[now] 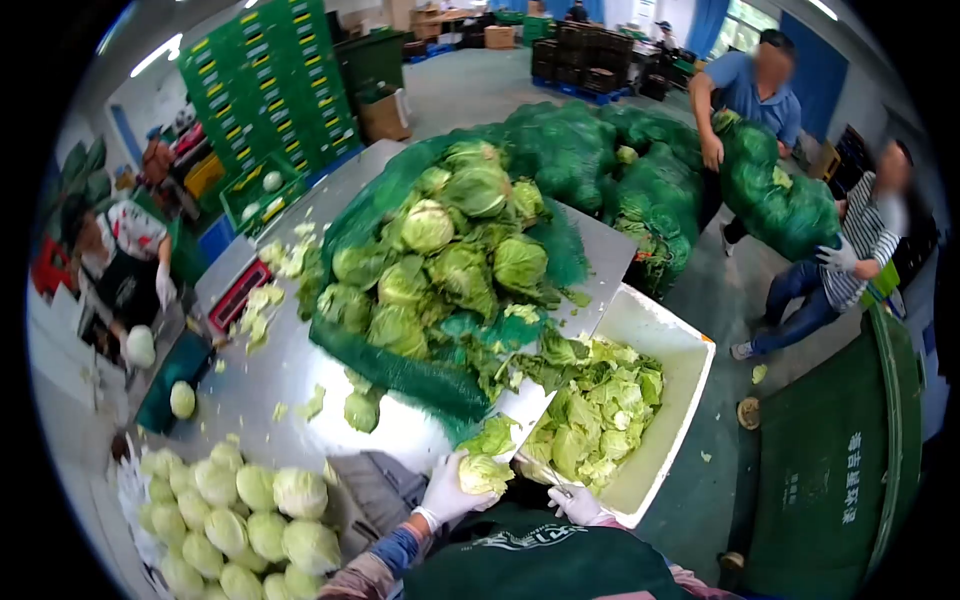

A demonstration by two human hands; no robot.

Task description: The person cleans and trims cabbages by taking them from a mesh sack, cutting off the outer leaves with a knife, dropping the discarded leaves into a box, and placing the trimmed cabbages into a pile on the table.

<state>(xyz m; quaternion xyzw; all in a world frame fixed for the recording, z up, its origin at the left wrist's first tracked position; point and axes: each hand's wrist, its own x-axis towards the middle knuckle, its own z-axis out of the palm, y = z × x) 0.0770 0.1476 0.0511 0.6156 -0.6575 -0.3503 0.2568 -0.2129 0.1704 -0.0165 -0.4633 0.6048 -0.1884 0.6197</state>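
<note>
Gloved in white, my left hand is wrapped round a pale green cabbage at the near edge of the metal table. A loose outer leaf lies just above that cabbage. My right hand, also gloved, is closed around a thin metal tool that looks like a knife, its blade partly lost against the leaves. Beside that hand stands a white foam box holding many trimmed cabbage leaves. Untrimmed cabbages are heaped on an opened green net ahead of me.
Peeled cabbages are piled at my near left. Full net sacks stand behind the table. Two people at right carry another sack; a worker at left handles a cabbage. A large green bin stands at right.
</note>
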